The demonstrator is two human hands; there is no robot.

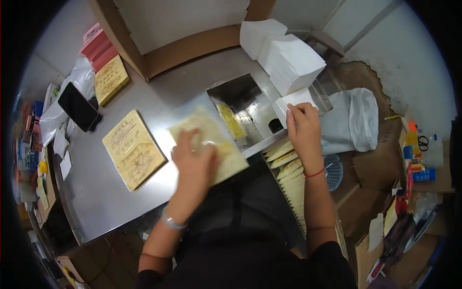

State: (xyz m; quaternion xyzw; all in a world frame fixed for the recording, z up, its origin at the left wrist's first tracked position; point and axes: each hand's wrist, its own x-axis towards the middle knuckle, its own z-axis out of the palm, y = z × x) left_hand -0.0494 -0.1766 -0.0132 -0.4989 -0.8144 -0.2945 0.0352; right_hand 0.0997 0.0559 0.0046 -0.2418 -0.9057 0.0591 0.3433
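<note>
Left hand [195, 154]: blurred, fingers spread over the yellow-printed clear packet [231, 166]; you appear to touch it from above, but whether you pinch it or only press, I cannot tell. Right hand [303, 123]: fingertips at the near edge of a white sheet [297, 99]; contact looks likely, a closed pinch cannot be confirmed.

Packet position: on the metal table [110, 214], near corner by the front edge, right side just beside the recessed opening [248, 94]. Handling note: keep your left fingers flat and light, so the film does not crease or slide off the edge. For the sheet, a thumb-and-finger pinch at one corner should separate a single layer best.

Further out: the yellow printed stack [134, 149] lies left of the packet, apart from it; pale round discs [291, 171] stand in a row below your right wrist. Keep that forearm raised clear of them.
</note>
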